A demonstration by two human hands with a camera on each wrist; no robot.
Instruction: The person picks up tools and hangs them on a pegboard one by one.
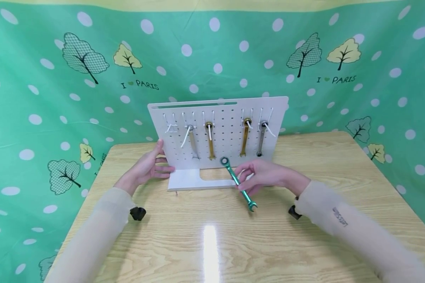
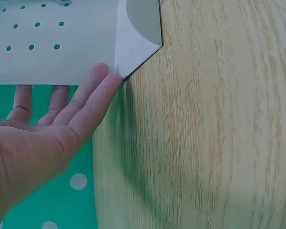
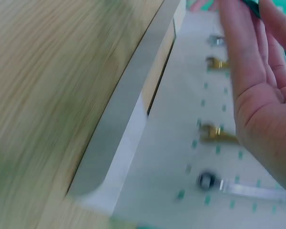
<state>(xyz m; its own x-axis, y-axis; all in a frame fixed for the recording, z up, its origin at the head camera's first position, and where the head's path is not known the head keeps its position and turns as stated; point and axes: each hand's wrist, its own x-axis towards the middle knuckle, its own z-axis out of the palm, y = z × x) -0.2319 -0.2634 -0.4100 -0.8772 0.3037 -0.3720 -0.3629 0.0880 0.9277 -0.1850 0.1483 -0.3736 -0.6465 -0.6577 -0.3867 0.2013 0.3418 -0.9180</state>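
Note:
My right hand (image 1: 260, 175) pinches a shiny green combination wrench (image 1: 236, 181) by its shaft, in front of the lower edge of a white pegboard (image 1: 226, 137). The wrench slants, its ring end up and left, its open end down and right. At the board's left edge is my left hand (image 1: 149, 165); in the left wrist view its fingers (image 2: 93, 102) are nearly straight and touch the edge near the base corner. The right wrist view shows my right hand (image 3: 264, 81) blurred, with only a bit of green between the fingers.
On the board hang a silver wrench (image 1: 193, 143), a gold wrench (image 1: 211, 143), another gold wrench (image 1: 244, 139) and a dark-ended silver wrench (image 1: 261, 141), with white ties. A loose tie (image 1: 170, 126) sits at far left. The white base (image 1: 184, 181) stands on a wooden table (image 1: 163, 236), before a green curtain (image 1: 198, 47).

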